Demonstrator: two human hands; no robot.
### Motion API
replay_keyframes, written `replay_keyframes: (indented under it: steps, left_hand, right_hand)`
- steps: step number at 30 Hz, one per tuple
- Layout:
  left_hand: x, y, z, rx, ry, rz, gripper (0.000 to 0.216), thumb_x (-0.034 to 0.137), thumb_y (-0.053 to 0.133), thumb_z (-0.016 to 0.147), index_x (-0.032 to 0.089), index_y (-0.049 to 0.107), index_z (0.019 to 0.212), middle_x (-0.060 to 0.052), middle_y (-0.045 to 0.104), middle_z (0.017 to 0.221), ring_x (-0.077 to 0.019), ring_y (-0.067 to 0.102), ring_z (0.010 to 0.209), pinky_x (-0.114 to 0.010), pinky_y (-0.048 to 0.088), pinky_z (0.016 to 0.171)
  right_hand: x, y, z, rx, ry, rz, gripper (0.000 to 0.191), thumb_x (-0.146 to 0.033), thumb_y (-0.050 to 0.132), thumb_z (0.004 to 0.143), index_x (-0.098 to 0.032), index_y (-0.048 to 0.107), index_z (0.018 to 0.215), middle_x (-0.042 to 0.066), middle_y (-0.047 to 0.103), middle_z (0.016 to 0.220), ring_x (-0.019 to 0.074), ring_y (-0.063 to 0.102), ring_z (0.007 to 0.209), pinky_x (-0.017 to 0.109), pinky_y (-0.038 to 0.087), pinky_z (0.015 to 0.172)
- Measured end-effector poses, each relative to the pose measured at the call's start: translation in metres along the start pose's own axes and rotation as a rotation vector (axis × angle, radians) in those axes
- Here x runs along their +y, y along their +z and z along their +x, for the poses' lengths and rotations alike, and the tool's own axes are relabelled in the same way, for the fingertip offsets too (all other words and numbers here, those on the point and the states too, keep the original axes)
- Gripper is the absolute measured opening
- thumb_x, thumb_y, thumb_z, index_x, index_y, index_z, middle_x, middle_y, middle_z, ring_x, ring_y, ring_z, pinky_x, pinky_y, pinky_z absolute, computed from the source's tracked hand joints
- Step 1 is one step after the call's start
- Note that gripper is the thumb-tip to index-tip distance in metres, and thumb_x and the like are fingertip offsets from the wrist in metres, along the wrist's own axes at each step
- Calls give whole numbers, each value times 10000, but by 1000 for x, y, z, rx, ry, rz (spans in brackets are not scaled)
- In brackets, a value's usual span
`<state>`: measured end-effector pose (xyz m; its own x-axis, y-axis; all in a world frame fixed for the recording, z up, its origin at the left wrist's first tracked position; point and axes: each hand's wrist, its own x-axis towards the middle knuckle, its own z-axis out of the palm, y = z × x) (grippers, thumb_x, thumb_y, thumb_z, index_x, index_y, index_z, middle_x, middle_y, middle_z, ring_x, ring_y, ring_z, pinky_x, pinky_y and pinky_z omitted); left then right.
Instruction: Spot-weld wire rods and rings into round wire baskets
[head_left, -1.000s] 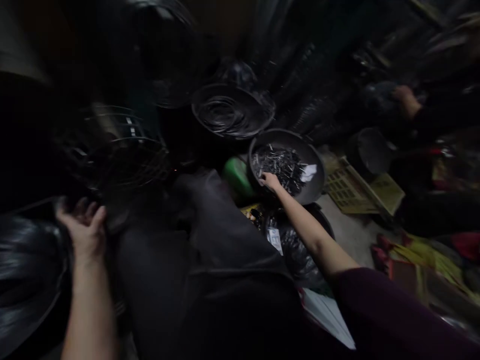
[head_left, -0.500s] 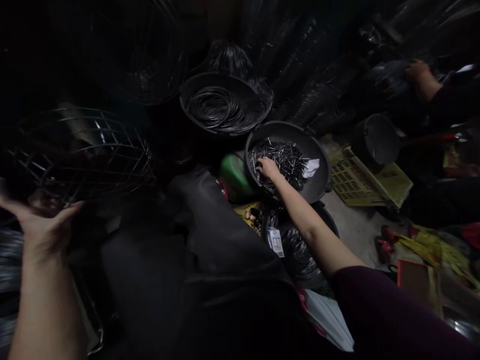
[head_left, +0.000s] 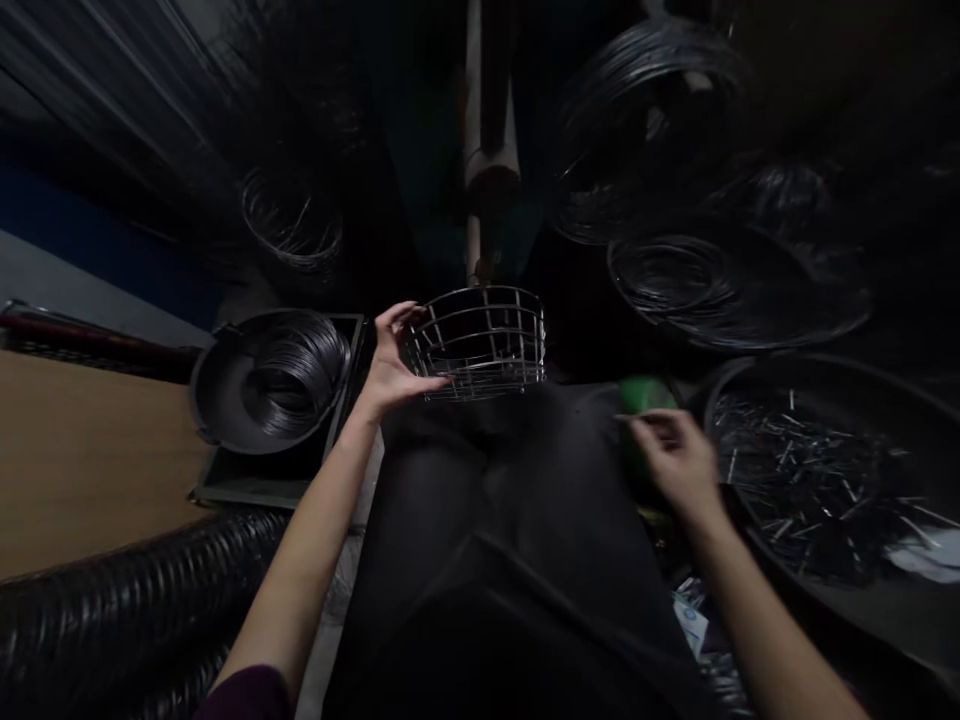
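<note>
Steel-wire basket frame (head_left: pixel 476 345) sits just above the person's lap, at the centre of the view, with its open top facing up and away from the person. The left hand (head_left: pixel 394 365) is at its near side with the fingers spread apart and the thumb reaching its lower rim; whether that hand bears the frame's weight, I cannot tell. The right hand (head_left: pixel 675 460) has its fingers drawn together on what looks like a thin steel nail (head_left: pixel 622 417), though the dim light and blur leave that uncertain. A loose hold could let the light frame tip off the dark trousers (head_left: pixel 510 520), and a nail this thin could slip from the fingers into the dark clutter below, where it would be hard to spot. Sharp ends in the black basin (head_left: pixel 817 365) of steel nails (head_left: pixel 810 470), just beside the right hand, could also prick a wrist that strays close. A green plastic object (head_left: pixel 646 393) lies behind the right hand. No bench carries these things. To the left, a black pan (head_left: pixel 217 390) holds a coil of wire (head_left: pixel 304 375) beside a tan wooden board (head_left: pixel 75 460) and ribbed black hose (head_left: pixel 127 610), while more wire coils (head_left: pixel 652 130) fill the gloom ahead.
</note>
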<state>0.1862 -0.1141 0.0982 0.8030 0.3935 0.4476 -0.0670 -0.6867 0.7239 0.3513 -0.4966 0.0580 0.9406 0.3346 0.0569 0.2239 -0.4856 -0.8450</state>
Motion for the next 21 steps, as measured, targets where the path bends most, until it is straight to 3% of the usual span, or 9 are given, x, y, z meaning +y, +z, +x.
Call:
replay_keyframes:
  steps: [3,6,9,12,16,21]
  left_hand:
    - [18,4,8,-87,101,103,877,542,856,607,237,448,1321,-133,510,1336,-312,501,1282,-480,414,1106]
    - [32,8,17,-185,146,227,714,452,870,606,230,585,1222,-134,504,1362,-336,468,1286,-508,399,1098]
    - [41,11,23,-246,168,315,656,408,869,607,239,634,1195,-140,475,1391,-350,444,1292,-527,392,1089]
    - [45,11,25,-285,218,353,672,393,856,623,229,636,1236,-159,465,1390,-361,439,1289,-540,389,1084]
    - [42,5,20,-259,187,318,702,420,848,639,227,620,1274,-156,458,1390,-362,432,1293,-540,392,1091]
    - [34,-1,16,-228,88,238,708,384,862,621,260,606,1270,-121,455,1391,-341,432,1303,-534,396,1111]
  right_hand:
    - [-41,35,-7,-234,-7,94,461,-639,664,739,-203,623,882,40,678,718,192,650,661,342,537,638]
    - [-92,46,9,-438,-56,191,403,-533,685,780,-191,668,993,28,704,779,170,668,715,305,539,689]
    - [-139,56,32,-656,-163,115,287,-434,675,805,-185,739,932,37,740,857,177,684,788,297,533,748]
    - [-164,71,45,-588,-377,-160,226,-351,630,858,-189,772,924,40,761,879,175,691,794,283,509,750]
    - [-171,85,39,-481,-720,-616,373,-398,612,912,-203,709,1215,85,737,1139,221,718,878,283,470,645]
    - [-179,88,39,-528,-900,-886,389,-344,496,975,-286,627,1337,25,699,1227,208,731,794,281,414,542]
